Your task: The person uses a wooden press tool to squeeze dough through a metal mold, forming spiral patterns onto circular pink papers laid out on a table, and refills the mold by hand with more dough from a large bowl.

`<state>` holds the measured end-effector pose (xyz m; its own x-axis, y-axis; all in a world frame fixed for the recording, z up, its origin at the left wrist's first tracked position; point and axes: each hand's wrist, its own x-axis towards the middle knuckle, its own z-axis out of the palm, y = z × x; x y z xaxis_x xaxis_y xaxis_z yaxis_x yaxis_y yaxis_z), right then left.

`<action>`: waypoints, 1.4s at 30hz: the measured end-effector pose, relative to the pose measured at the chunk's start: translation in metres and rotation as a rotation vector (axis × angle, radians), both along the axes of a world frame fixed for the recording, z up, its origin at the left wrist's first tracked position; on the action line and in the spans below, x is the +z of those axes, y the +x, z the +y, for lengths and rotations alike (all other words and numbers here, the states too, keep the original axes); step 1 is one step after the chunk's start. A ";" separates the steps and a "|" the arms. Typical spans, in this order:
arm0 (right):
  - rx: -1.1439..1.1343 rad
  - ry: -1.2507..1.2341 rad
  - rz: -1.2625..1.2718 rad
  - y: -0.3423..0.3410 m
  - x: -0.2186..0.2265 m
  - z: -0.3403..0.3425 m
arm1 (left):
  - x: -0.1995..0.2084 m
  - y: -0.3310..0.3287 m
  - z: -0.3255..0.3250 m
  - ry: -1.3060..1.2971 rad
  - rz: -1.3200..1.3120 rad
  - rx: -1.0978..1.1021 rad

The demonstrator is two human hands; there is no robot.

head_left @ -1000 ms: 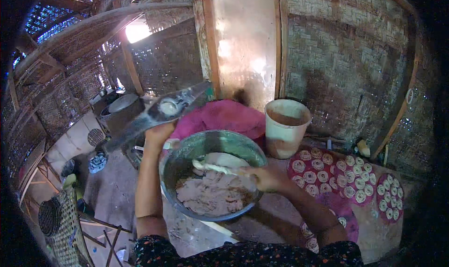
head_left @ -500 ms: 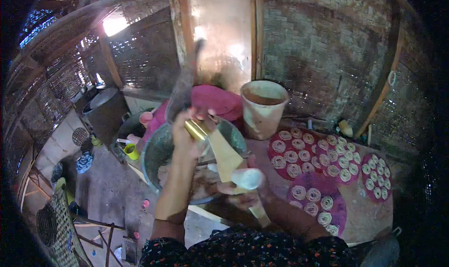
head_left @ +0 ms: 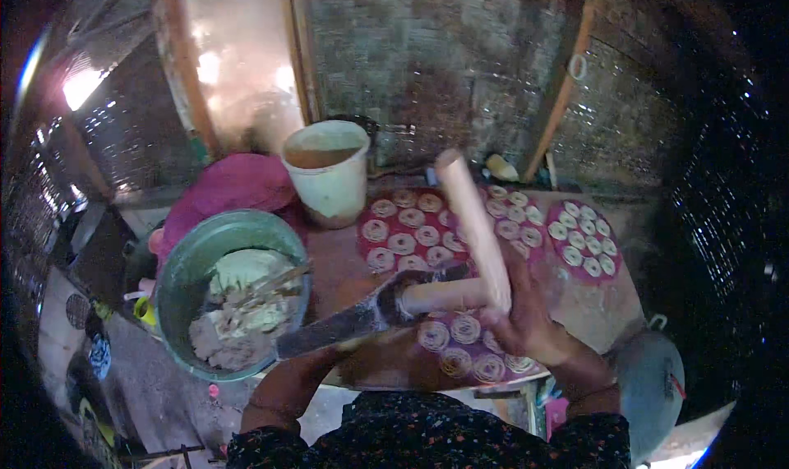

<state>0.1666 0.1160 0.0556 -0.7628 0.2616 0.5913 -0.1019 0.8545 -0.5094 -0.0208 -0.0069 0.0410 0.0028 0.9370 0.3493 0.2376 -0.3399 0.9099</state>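
A dark, flat wooden piece (head_left: pixel 337 331) of a press-like tool lies slantwise in front of me, its left end over the basin's rim. From its right end comes a pale wooden rod (head_left: pixel 444 295), joined to a thick round wooden bar (head_left: pixel 475 222) that points up and away. My right hand (head_left: pixel 526 325) is closed around the joint of rod and bar. My left hand (head_left: pixel 333 355) reaches under the dark piece, which hides its fingers. To the left stands a green basin (head_left: pixel 182 259) with pale dough (head_left: pixel 255 276) and a stick in it.
Beyond the basin are a pink cloth (head_left: pixel 234 181) and a tall whitish bucket (head_left: pixel 333 191). Several rounds of coiled strands lie on red and purple mats (head_left: pixel 575 239) across the table. A large grey pot (head_left: pixel 653 387) stands at the right. Woven walls close off the back.
My view has swung right. The tool has gone from upright over the basin to slanting across the table. The white cylinder by my right hand no longer shows.
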 end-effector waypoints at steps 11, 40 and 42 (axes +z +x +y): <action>-0.160 -0.258 -0.676 0.109 -0.061 0.021 | -0.151 0.137 0.074 -0.173 -0.133 -0.436; -0.767 -1.515 -0.635 0.215 -0.153 0.139 | -0.263 0.165 0.370 -0.362 -1.759 -0.336; -0.716 -1.324 -0.654 0.201 -0.143 0.139 | -0.257 0.151 0.380 -0.160 -1.761 -0.617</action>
<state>0.3677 0.2547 -0.0874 -0.2865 0.6814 -0.6735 0.6124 -0.4104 -0.6757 0.1300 0.3731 -0.2156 0.0904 0.9645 0.2483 -0.9945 0.1008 -0.0293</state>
